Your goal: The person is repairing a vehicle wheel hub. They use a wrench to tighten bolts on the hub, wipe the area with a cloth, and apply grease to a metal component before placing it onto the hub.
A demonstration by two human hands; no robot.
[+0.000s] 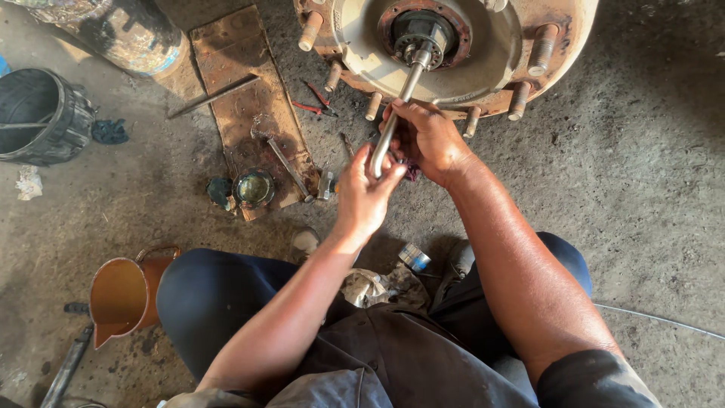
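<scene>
Two hands worked at one big wheel hub (483, 72) that lay at the top of the view, rusted and ringed with threaded studs, clearly far too heavy to shift by hand. Beside it on the oily concrete lay a worn wooden board (249, 106), then a black rubber bucket (41, 113) at the left edge and an orange plastic jug (124, 291) near the person's knee. A long steel socket bar (396, 113) ran from the hub's centre nut down toward the person; it looked stiff, solid and probably slick with grease, best gripped low on the shaft where leverage was greatest. The right hand (430, 140) was wrapped around the bar's middle, fingers closed on it with what looked like a rag beneath. The left hand (366, 193) clamped the bar's lower end, fingers curled tight. Red-handled pliers (317, 102) lay beside the hub.
</scene>
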